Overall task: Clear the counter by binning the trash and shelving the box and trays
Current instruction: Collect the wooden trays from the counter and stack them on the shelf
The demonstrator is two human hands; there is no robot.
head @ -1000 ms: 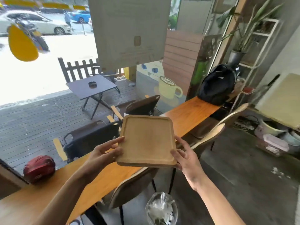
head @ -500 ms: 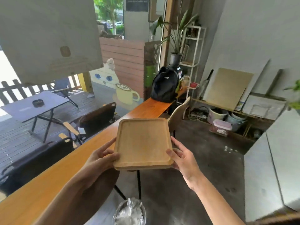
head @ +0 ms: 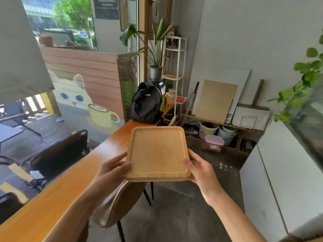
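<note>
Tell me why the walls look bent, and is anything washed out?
Head view: the wide lens bows the white shelf and cabinet near the edges; daylight through the window pales the patio; the tray, held by left hand and right hand, stays sharp.

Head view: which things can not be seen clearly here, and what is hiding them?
- Underside of the wooden tray: faces away from the head camera; the left hand and right hand fingers under it are hidden.
- Chair: seat partly covered by tray and left arm.
- Counter: near end cut off by the bottom edge.
- Backpack label: too small to read.
- Any shelf for trays: cannot tell.
</note>
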